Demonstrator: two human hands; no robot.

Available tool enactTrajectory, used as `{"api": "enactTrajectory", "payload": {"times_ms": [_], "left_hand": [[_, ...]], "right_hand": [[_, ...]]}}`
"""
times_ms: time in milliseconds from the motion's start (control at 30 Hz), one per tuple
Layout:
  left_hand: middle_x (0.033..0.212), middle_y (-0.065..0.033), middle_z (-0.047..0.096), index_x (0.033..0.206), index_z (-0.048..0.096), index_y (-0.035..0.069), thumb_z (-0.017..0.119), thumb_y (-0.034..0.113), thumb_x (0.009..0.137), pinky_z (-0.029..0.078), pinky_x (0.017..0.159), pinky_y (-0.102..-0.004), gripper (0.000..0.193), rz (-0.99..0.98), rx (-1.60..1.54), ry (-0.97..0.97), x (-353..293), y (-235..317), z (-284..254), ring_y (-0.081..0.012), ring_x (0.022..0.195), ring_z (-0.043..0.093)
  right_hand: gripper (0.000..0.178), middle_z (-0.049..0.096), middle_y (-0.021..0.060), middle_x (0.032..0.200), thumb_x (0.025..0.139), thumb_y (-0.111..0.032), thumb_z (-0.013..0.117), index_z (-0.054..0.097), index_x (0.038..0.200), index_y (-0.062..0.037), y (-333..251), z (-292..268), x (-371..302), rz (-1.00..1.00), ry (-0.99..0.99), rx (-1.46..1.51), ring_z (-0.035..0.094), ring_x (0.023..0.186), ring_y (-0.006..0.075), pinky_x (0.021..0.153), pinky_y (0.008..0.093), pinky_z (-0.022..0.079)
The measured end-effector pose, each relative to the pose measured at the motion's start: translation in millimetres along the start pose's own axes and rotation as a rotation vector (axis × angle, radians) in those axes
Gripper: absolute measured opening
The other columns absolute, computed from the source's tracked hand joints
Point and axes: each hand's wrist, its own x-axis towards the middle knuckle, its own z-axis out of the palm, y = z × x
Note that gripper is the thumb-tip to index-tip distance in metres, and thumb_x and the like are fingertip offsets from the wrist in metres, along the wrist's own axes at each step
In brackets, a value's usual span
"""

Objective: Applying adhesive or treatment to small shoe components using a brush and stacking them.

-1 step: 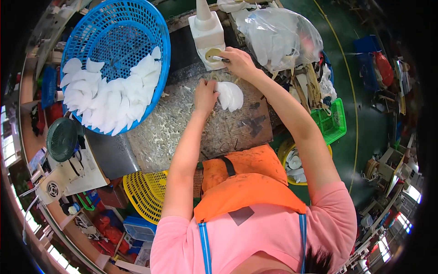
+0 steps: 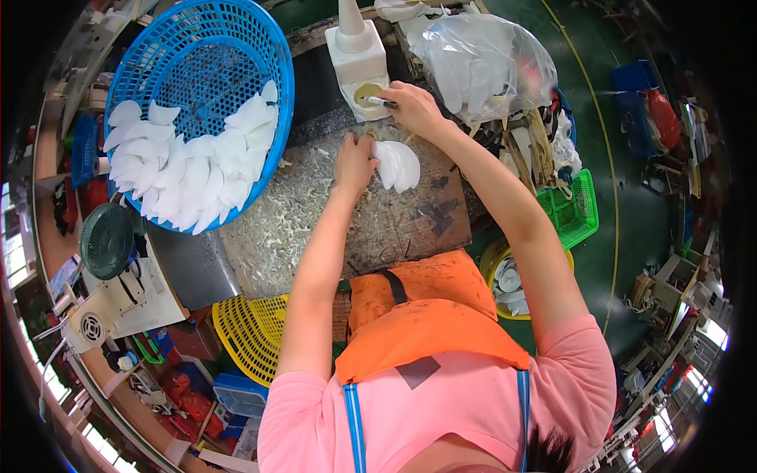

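My right hand (image 2: 414,106) grips a small brush (image 2: 384,102), its pale end over the round opening of a white plastic bottle (image 2: 359,63) with a cone-shaped top. Yellowish glue-like stuff shows in that opening. My left hand (image 2: 355,162) has its fingers curled in at the left edge of a fanned stack of white half-moon pieces (image 2: 400,167), which lies on a stained, crusted work board (image 2: 315,229). Its thumb and fingertips touch the stack's edge; the palm side is hidden.
At the left a big blue basket (image 2: 285,102) holds many similar white pieces. A clear plastic bag (image 2: 489,63) of white pieces lies at the far right, with a green basket (image 2: 583,209) below it. A yellow basket (image 2: 244,335) and a green fan (image 2: 108,240) stand at the lower left.
My left hand has shifted very slightly away from me and to the left. The brush, the bottle and the stack look the same.
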Motion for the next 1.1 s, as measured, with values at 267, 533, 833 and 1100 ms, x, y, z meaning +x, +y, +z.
{"api": "enactTrajectory", "payload": {"times_ms": [267,533,833,1100], "left_hand": [[0.1,-0.0158,0.055,0.096,0.054,0.005,0.073,0.007,0.066,0.05,0.073,-0.0424,0.035,-0.02,0.187,-0.116,2,7,2,-0.0335,0.091,0.058],[0.094,-0.013,0.057,0.091,0.055,0.005,0.07,0.003,0.068,0.05,0.07,-0.0432,0.028,0.088,0.152,0.102,-3,2,5,-0.0344,0.083,0.06],[0.088,-0.0137,0.057,0.091,0.058,0.002,0.06,0.001,0.075,0.05,0.062,-0.0393,0.016,0.305,-0.037,0.281,-51,41,-55,-0.0325,0.076,0.06],[0.089,-0.0119,0.054,0.089,0.056,0.003,0.059,-0.001,0.07,0.05,0.063,-0.0353,0.019,0.673,-0.069,0.015,-96,42,-22,-0.0284,0.079,0.059]], "right_hand": [[0.028,0.059,0.009,0.085,0.072,-0.006,0.062,0.065,0.099,-0.0108,2,-5,-17,0.043,0.026,-0.023,0.059,0.086,0.0292,0.074,0.0391,0.047],[0.023,0.058,0.0086,0.084,0.073,-0.01,0.065,0.066,0.096,-0.0089,-4,-20,-44,0.129,0.033,0.049,0.058,0.085,0.0297,0.072,0.0388,0.047],[0.02,0.065,0.0049,0.073,0.083,-0.016,0.064,0.065,0.096,-0.0006,17,-38,-102,0.693,0.084,0.576,0.061,0.067,0.0096,0.06,0.0288,0.047],[0.02,0.065,0.0097,0.072,0.08,-0.014,0.063,0.064,0.095,-0.0001,-14,-9,-82,0.54,-0.369,0.654,0.064,0.063,0.0195,0.059,0.0339,0.049]]}}
